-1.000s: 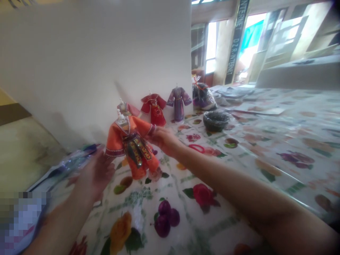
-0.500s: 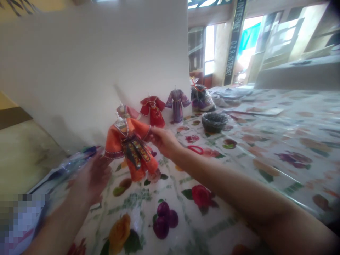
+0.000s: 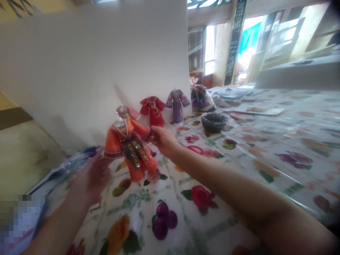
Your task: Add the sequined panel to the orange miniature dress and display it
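A miniature orange outfit (image 3: pixel 140 168) with beaded trim and dark, gold-patterned front panels stands upright over the tablecloth. My right hand (image 3: pixel 163 140) pinches the cuff of its right-side sleeve between thumb and fingers. At the opposite sleeve is my left hand (image 3: pixel 97 175), its fingers curled by the dark red cuff and seeming to grip its edge; the fingertips are partly hidden and blurred. Behind the orange outfit, a pink miniature outfit (image 3: pixel 132 112) is partly covered. Farther right stand a red miniature dress (image 3: pixel 156 115) and a purple miniature robe (image 3: pixel 177 106).
A white board (image 3: pixel 92 53) rises behind the outfits. To the right are a dark plastic-wrapped bowl (image 3: pixel 214 123), a clear plastic bag (image 3: pixel 202 97) with dark contents and some papers (image 3: pixel 260 110). Shiny plastic packets (image 3: pixel 77 163) lie left, on the fruit-print tablecloth (image 3: pixel 180 223).
The orange outfit's left-side sleeve has shifted very slightly left. Both hands keep almost the same place and grip.
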The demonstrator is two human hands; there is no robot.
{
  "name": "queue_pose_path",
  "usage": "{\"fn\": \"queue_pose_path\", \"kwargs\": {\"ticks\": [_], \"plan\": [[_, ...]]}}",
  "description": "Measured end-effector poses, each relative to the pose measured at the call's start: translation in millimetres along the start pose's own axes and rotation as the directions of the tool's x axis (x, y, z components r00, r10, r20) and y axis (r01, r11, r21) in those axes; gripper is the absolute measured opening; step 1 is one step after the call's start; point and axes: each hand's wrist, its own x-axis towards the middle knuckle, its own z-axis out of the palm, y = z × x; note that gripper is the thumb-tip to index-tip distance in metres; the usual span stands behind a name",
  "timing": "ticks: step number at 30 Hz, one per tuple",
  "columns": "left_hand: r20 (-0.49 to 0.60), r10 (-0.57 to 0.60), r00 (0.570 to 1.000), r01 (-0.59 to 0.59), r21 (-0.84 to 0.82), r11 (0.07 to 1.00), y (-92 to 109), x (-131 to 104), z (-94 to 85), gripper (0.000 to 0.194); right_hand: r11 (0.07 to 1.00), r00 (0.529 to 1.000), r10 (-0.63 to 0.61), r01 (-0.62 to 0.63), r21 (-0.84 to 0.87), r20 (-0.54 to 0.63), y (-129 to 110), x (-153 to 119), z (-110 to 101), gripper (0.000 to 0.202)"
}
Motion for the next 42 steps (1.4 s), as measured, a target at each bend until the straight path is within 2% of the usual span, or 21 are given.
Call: {"fn": "queue_pose_path", "kwargs": {"ticks": [12, 20, 26, 31, 33, 36, 42], "plan": [[-0.055, -0.014, 0.998, 0.013, -0.02, 1.0, 0.1, -0.7, -0.5, 0.015, 0.999, 0.999, 0.04, -0.04, 0.018, -0.034, -7.3, 0.5, -0.4, 0.029], [-0.072, 0.001, 0.997, -0.001, -0.006, 1.0, -0.4, -1.8, 0.1, 0.016, 0.998, 0.997, 0.024, -0.028, -0.051, -0.076, -6.9, -1.4, -1.1, 0.023], [-0.065, -0.024, 0.998, 0.021, -0.037, 0.999, -1.1, 2.6, -4.2, 0.017, 0.997, 0.999, 0.03, -0.033, -0.067, -0.045, -9.6, 1.5, -0.1, 0.023], [-0.036, -0.017, 0.999, 0.015, -0.06, 0.998, -2.4, 1.4, -2.2, 0.018, 0.984, 0.99, 0.14, -0.137, -0.115, 0.017, -15.9, 1.6, -3.9, 0.047], [-0.022, -0.007, 1.0, 0.005, -0.076, 0.997, -3.5, -2.8, 3.4, 0.02, 0.976, 0.986, 0.166, -0.163, -0.141, 0.009, -14.1, 1.4, -6.4, 0.049], [0.009, 0.004, 1.0, -0.003, -0.106, 0.994, -6.7, -7.9, 11.1, 0.02, 0.973, 0.986, 0.168, -0.163, -0.161, 0.016, -7.1, 0.7, -9.3, 0.04], [0.044, 0.089, 0.995, -0.081, -0.143, 0.986, -14.8, -5.8, 14.0, 0.02, 0.982, 0.989, 0.106, -0.087, -0.169, 0.106, 5.4, 1.8, -14.1, 0.005]]}}
